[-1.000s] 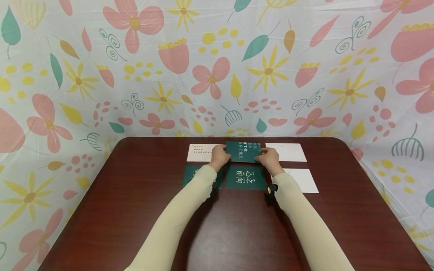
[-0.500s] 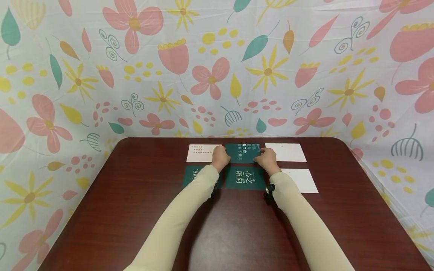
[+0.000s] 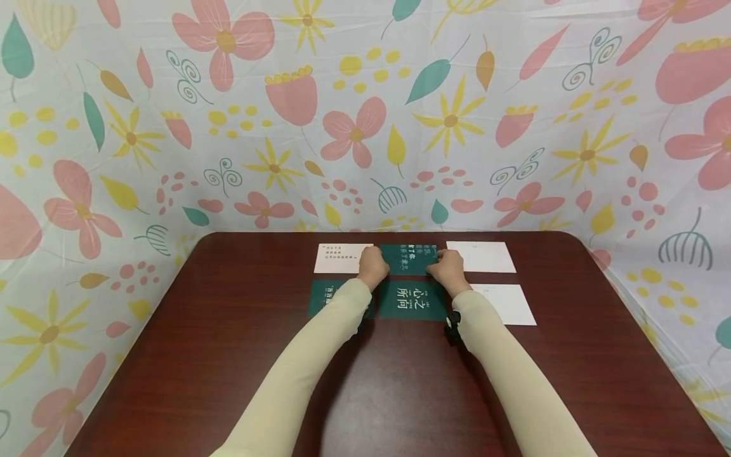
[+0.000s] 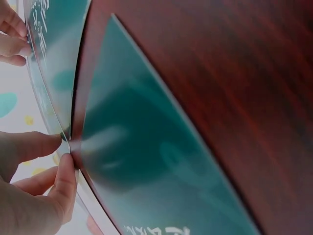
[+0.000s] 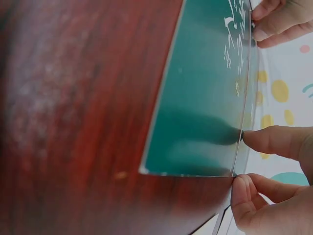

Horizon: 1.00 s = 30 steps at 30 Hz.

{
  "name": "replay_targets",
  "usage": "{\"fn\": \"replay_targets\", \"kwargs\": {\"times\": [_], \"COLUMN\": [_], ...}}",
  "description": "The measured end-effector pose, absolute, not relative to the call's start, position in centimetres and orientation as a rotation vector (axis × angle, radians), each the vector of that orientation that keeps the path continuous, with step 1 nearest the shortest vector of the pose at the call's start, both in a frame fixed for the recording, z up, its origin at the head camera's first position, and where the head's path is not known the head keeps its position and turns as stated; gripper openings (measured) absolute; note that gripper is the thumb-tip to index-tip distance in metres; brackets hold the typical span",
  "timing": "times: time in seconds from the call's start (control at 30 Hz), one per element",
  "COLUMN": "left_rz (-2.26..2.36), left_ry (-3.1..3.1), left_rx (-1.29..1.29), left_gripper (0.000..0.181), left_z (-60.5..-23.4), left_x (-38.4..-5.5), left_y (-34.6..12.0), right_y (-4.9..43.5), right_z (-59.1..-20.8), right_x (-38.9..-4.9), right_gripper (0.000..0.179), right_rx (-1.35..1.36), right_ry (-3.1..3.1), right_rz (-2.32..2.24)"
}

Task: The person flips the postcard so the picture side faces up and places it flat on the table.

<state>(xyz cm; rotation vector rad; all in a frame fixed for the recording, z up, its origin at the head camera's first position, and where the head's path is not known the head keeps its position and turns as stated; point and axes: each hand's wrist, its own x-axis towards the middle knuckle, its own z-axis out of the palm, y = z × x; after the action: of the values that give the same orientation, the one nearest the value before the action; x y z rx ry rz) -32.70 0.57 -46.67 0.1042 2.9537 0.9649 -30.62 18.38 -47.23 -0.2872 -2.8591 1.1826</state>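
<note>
Both hands pinch a dark green card [image 3: 408,261] with white lettering, in the middle of the back row. My left hand [image 3: 373,266] holds its left edge; my right hand [image 3: 448,270] grips the right edge. In the wrist views this card is a thin slanted strip, with thumb and fingertips at its corners. Just in front lies another green card [image 3: 414,299] with large white characters. A further green card [image 3: 320,297] is partly hidden by my left sleeve. White cards [image 3: 335,261] [image 3: 490,257] flank the pinched one. A third white card [image 3: 514,304] lies front right.
The cards are at the far side of a dark reddish-brown table [image 3: 228,355] with rounded back corners. A flower-printed curtain [image 3: 365,127] hangs directly behind and along the sides. A black wrist device [image 3: 453,327] sits at my right cuff.
The pinched green card has come down towards the table and shifted slightly left. My right hand moved a little left with it; my left hand barely moved.
</note>
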Motion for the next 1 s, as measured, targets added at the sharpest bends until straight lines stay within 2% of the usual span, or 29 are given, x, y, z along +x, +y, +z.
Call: {"fn": "replay_targets", "kwargs": {"times": [0.3,1.0], "left_rz": [1.077,1.262], "left_ry": [2.944,2.839], "left_rx": [0.144,0.395], "left_gripper": [0.037,0.037], "left_z": [-47.1,-45.0], "left_x": [-32.0,-28.8], "left_y": [0.8,3.3], "right_y": [19.0,24.2], "right_z": [-47.2,-45.5], "right_x": [-29.6,-26.8], "right_gripper": [0.04,0.038], "right_rx": [-0.206,-0.133], "right_ry": [-2.724,-2.7], "right_rz": [1.244,1.217]}}
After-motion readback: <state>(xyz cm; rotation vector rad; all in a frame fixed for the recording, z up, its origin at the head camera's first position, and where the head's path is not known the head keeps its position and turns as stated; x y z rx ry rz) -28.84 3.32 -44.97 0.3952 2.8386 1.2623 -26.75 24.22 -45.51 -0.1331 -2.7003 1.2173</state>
